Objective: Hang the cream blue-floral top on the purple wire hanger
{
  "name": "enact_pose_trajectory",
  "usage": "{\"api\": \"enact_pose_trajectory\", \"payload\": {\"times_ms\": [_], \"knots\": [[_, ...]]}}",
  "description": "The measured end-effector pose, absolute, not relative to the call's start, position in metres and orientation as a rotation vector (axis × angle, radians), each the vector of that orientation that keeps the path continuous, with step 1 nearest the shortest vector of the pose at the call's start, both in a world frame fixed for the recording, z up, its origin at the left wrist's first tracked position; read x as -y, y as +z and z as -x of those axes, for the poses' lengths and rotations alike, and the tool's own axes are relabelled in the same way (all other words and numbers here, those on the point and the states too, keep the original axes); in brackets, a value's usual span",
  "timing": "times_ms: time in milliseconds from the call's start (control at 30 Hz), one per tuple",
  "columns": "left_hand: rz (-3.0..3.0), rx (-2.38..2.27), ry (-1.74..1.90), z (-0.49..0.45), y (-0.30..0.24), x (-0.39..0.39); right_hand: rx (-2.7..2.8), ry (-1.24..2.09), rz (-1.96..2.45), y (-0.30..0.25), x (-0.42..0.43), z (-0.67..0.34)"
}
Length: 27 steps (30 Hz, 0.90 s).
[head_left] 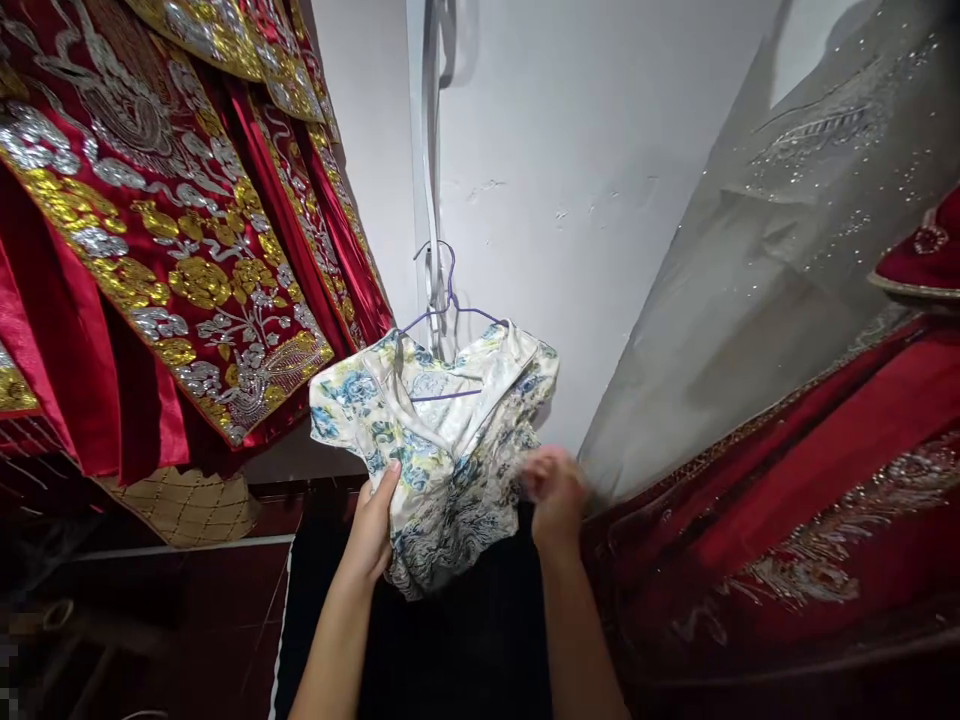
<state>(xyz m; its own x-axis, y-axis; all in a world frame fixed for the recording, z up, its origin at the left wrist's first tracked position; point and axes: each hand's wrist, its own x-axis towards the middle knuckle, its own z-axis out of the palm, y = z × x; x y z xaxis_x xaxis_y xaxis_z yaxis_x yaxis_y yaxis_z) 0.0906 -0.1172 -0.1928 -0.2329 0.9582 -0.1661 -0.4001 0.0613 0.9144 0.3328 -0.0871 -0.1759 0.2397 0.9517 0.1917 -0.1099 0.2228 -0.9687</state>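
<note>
A short-sleeved white blouse [427,480] with blue and yellow flowers hangs on a thin purple hanger [452,305] in front of the wall. Its neckline gapes open, and the lower part looks crinkled and bunched. My left hand [377,522] grips the blouse at its left side, thumb on the front and the other fingers mostly hidden behind the cloth. On the opposite side, my right hand [556,495] is beside the blouse's edge with its fingers bent. Motion smears those fingers, so whether they touch or hold the cloth is unclear.
Red garments with gold and silver embroidery [202,280] hang at the left. A pale sheer gown with sparkles [780,240] and a red beaded garment [795,500] fill the right. A narrow white strap [430,140] runs down the wall [570,130] behind the hanger.
</note>
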Motion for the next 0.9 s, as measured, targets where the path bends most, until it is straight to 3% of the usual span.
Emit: {"api": "enact_pose_trajectory", "payload": {"times_ms": [67,167,633,833,900], "knots": [[-0.733,-1.108,1.466,-0.094,-0.189,0.125,1.343,1.229,1.081,-0.168,0.095,-0.305],[-0.659,-1.196,1.429,-0.098,-0.179,0.136,1.574,1.382,0.978,-0.158,0.100,-0.277],[-0.633,-1.062,1.495,-0.087,-0.157,0.142,1.712,1.242,0.979,-0.160,0.112,-0.264],[-1.011,-1.654,2.026,-0.065,-0.175,0.131,1.628,1.209,1.071,-0.159,0.111,-0.276],[-1.208,-1.659,1.973,-0.075,-0.178,0.132,1.584,1.244,1.054,-0.163,0.109,-0.271]]}}
